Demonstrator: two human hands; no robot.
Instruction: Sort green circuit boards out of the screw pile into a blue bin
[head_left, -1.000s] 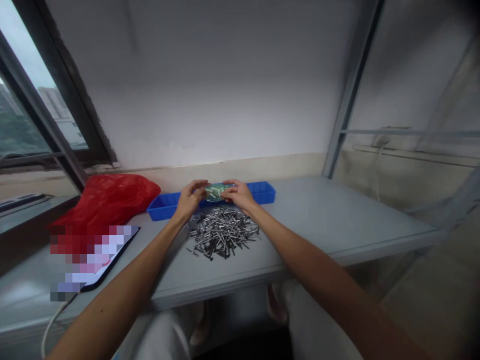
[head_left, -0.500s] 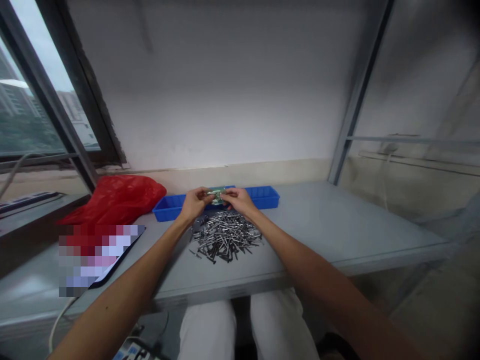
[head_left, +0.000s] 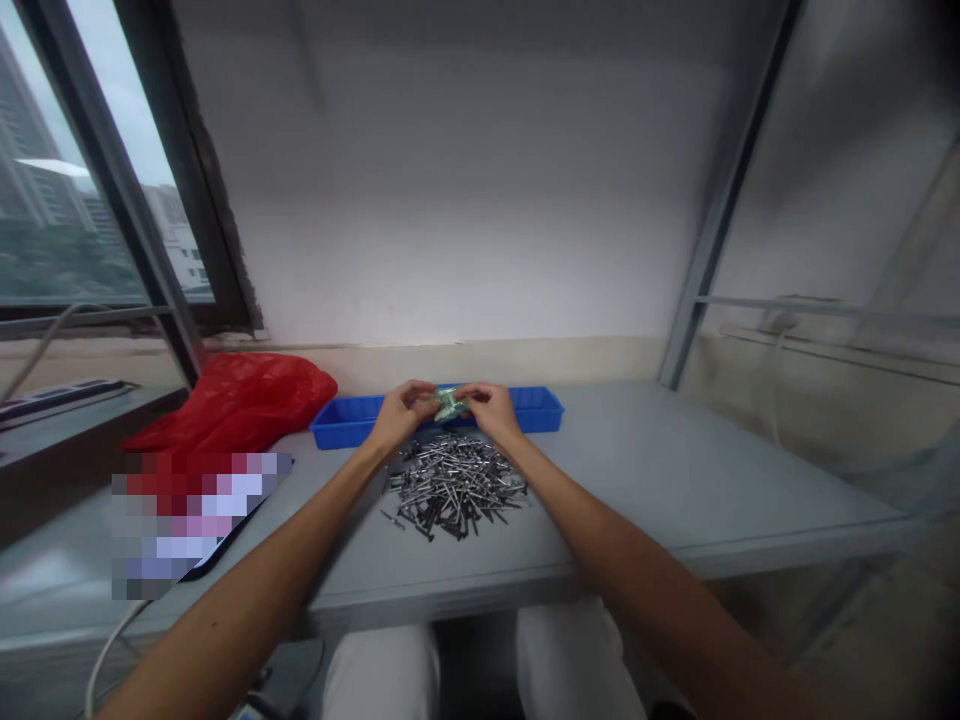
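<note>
A small, shiny, greenish clear packet (head_left: 451, 403) is pinched between both hands above the far side of a metal pile. My left hand (head_left: 405, 412) grips its left edge, with fingers closed. On its right edge, my right hand (head_left: 491, 408) is closed too. What the packet contains is too small to tell. Below the hands, a heap of silvery rivet-like pins (head_left: 457, 485) lies loose on the grey table (head_left: 637, 470). Behind the hands stands a long blue tray (head_left: 345, 425), partly hidden by them.
A red plastic bag (head_left: 262, 400) lies at the left by the wall. In front of it is a flat, dark-edged device (head_left: 225, 535), partly blurred out. Metal posts (head_left: 709, 230) rise at the table's back corners. A cable hangs at the front left.
The view has shifted slightly, so the scene sits a little lower and to the right. Both hands still hold the packet, which now looks more crumpled and tilted.
</note>
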